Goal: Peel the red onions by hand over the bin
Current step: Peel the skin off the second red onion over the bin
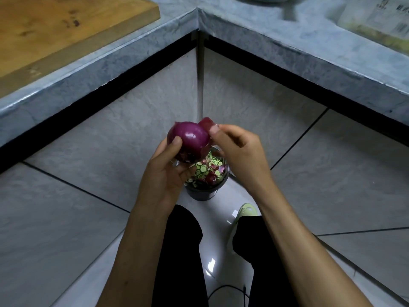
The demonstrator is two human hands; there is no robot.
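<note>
Head view: I see my left hand cupping the red onion, thumb pressed on its near face, fingers curled under. Right hand sits just beside it on the right, thumb and fingertips pinching a strip of skin that's lifted off the onion's top right but attached lower down. Directly below both hands, on the floor, is the bin, w/ cucumber slices and purple peel scraps inside. Beyond the hands, the grey surface wraps a corner; a wooden board lies on it far left. Black trousers and a pale green shoe below my wrists.
</note>
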